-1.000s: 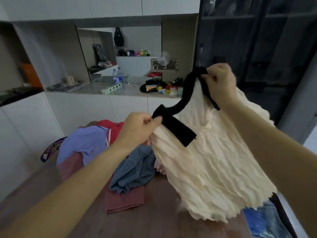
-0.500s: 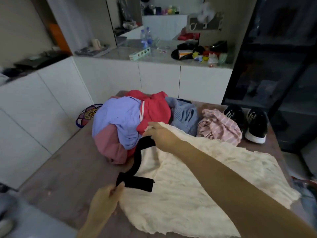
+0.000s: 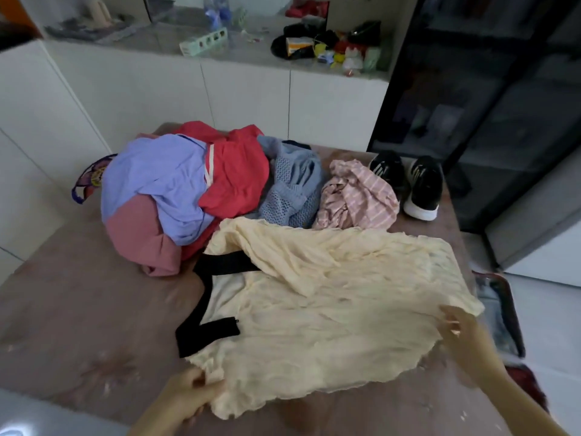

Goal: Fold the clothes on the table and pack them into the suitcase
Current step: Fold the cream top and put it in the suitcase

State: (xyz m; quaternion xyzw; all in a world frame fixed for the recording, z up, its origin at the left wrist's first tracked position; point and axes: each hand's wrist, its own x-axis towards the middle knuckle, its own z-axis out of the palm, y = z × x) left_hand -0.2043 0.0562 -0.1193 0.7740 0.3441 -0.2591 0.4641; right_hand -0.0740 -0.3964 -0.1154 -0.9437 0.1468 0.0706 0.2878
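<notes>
The cream dress lies spread flat on the table, with its black straps to the left. The left hand comes in from the near edge, fingers curled, pinching the dress's near corner. The right hand, arm stretched out to the right, pinches the hem. The suitcase shows just past the table's right edge.

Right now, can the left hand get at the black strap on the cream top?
Probably yes. The black strap lies uncovered on the cream top, just ahead of the left hand, though that hand is gripping the top's edge.
</notes>
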